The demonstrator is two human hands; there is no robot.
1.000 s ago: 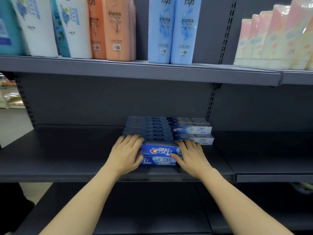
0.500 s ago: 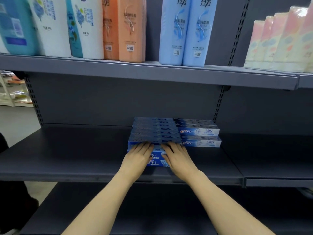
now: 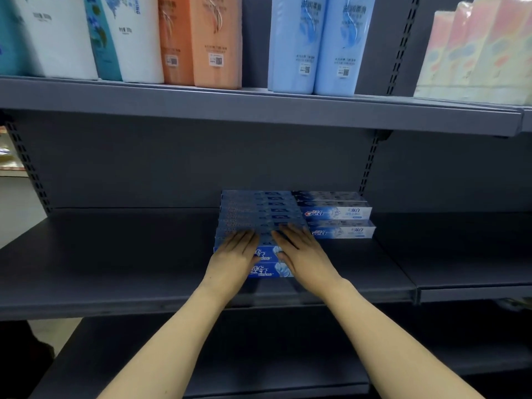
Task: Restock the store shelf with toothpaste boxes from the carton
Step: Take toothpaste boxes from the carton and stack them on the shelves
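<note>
Both hands lie flat, fingers straight and together, on a block of blue toothpaste boxes (image 3: 259, 214) stacked on the dark middle shelf (image 3: 115, 269). The left hand (image 3: 234, 254) covers the stack's front-left part, fingertips pointing toward 12 o'clock; the right hand (image 3: 302, 251) rests just beside it at 3 o'clock, fingertips angled toward 11 o'clock. Neither hand curls round anything; between them the printed front faces of the two nearest boxes show. Touching the block at its 3 o'clock side sit paler toothpaste boxes (image 3: 336, 214), two tiers facing forward. On the upper shelf (image 3: 259, 110) stand white, orange and light blue bottles (image 3: 313, 44).
</note>
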